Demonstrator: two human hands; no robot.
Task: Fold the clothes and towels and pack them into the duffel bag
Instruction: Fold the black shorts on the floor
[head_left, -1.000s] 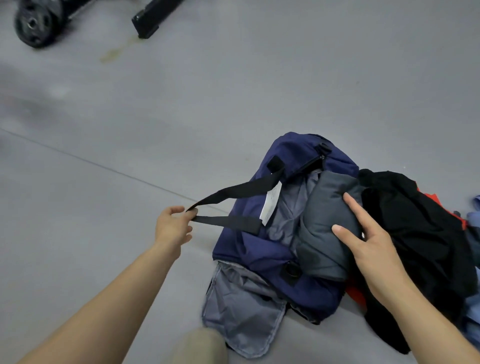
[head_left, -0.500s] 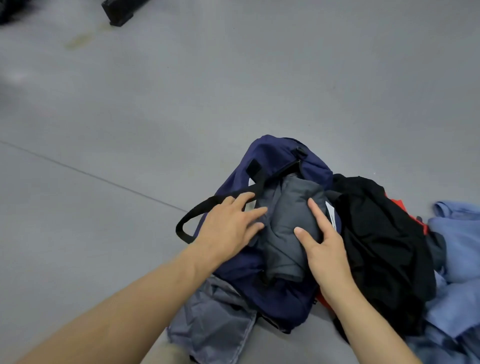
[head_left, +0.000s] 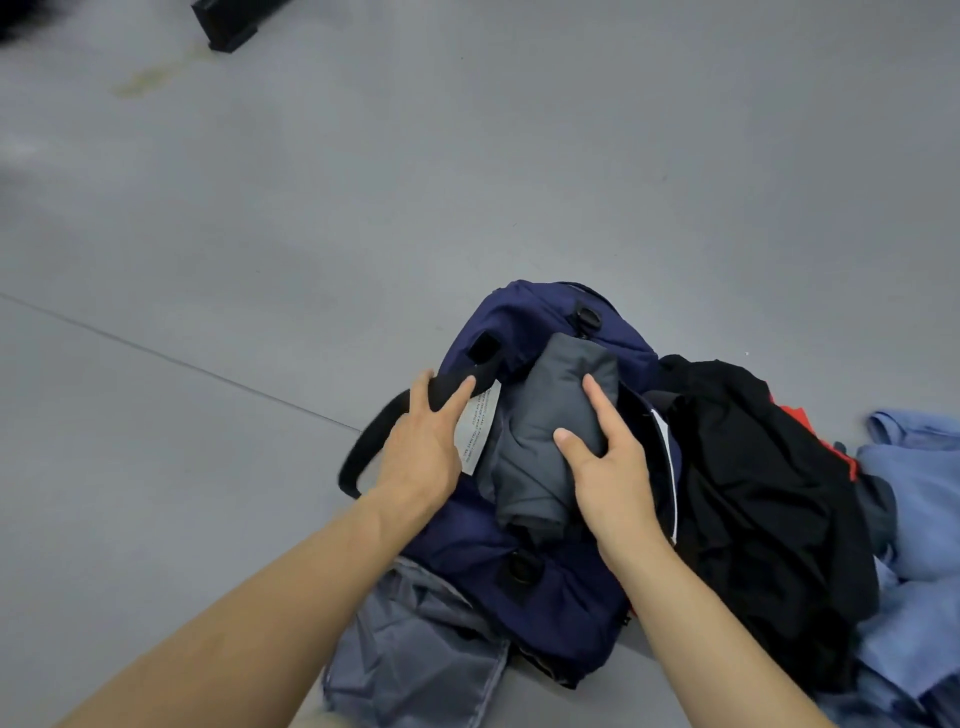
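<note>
The navy duffel bag (head_left: 561, 603) sits open on the grey floor (head_left: 467, 182) with a folded grey garment (head_left: 540, 447) lying in its mouth, and a heap of black clothing (head_left: 753, 493) slumped against its right side hides most of a red cloth (head_left: 795, 415). The left hand (head_left: 423, 452) lies on the black strap (head_left: 374, 436) with its fingers straight and splayed. The right hand (head_left: 613, 473) presses the garment, thumb and forefinger apart and the other fingers out of sight, while the pale blue clothes (head_left: 914, 493) run off the right edge.

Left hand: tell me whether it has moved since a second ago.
Yes. The left hand came rightward along the strap to the rim of the duffel bag, beside the white label.
</note>
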